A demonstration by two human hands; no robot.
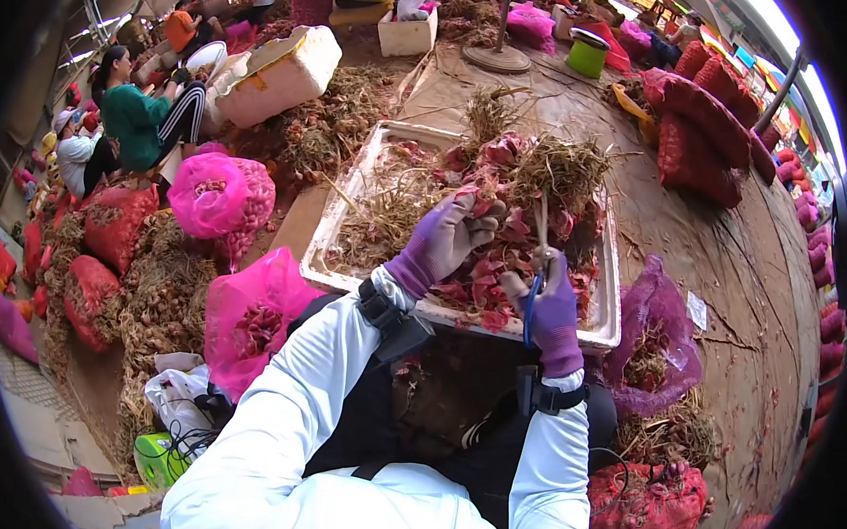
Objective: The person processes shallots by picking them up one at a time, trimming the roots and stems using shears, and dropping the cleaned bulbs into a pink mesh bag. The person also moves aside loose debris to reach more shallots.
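Both hands wear purple-and-grey gloves above a white foam tray [614,295] filled with red shallots, loose papery skins and dry stalks. My left hand [449,234] has its fingers closed on a small pinkish-red shallot [478,203], partly hidden by the fingertips. Gripped in my right hand [553,318] is a pair of scissors [531,309] with a blue handle, its blades pointing away from me toward a bundle of dry stalks [562,171]. Red skins [488,286] lie thickly between the hands. Whether the blades touch the stalks I cannot tell.
Pink mesh bags [254,326] stand left of the tray, and a purple mesh bag [652,350] lies to its right. Full red sacks [708,133] are stacked at far right. A pole's round base [497,59] stands beyond. Seated people [138,116] work at far left.
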